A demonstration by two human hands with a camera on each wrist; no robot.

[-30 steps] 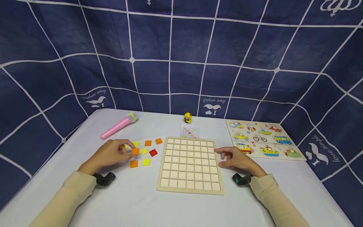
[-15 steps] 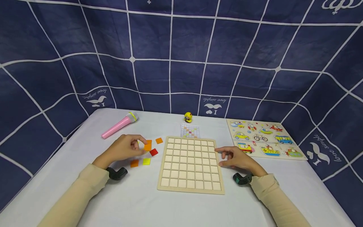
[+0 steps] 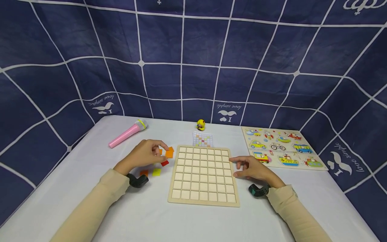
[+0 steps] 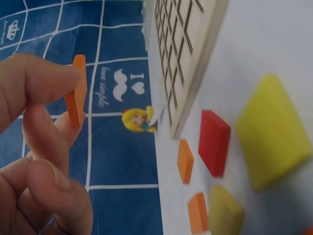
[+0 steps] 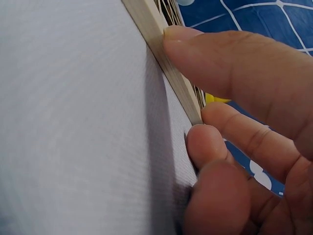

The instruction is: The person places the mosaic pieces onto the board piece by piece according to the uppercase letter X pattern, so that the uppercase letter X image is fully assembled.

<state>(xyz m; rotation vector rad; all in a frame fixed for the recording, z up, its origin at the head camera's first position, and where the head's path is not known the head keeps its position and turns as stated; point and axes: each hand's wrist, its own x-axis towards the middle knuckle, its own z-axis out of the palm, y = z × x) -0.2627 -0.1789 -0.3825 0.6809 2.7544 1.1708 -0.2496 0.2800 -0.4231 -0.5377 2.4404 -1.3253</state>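
Thumb and index finger of my left hand (image 3: 144, 153) pinch an orange square tile (image 4: 77, 93), raised above the table in the left wrist view. Below it lie a red tile (image 4: 214, 142), a yellow tile (image 4: 273, 132), a second yellow tile (image 4: 225, 210) and two small orange tiles. Another orange tile (image 3: 144, 172) is partly behind the left wrist in the head view. The wooden grid board (image 3: 203, 203) lies flat between the hands, its squares all plain wood. At its right edge rests my right hand (image 3: 252, 168), thumb and index fingertip touching the rim and the other fingers loosely bent.
A printed colour-grid card (image 3: 202, 139) lies just behind the board, and a small yellow-haired figurine (image 3: 201, 125) stands beyond it. To the back left is a pink toy microphone (image 3: 124, 136). A wooden vehicle puzzle (image 3: 288, 151) occupies the back right. A dark cloth hangs behind the table.
My left hand has carried the orange tile rightward and slightly away, from the left of the loose tiles to beside the board's upper left corner. The right hand has stayed at the board's edge.
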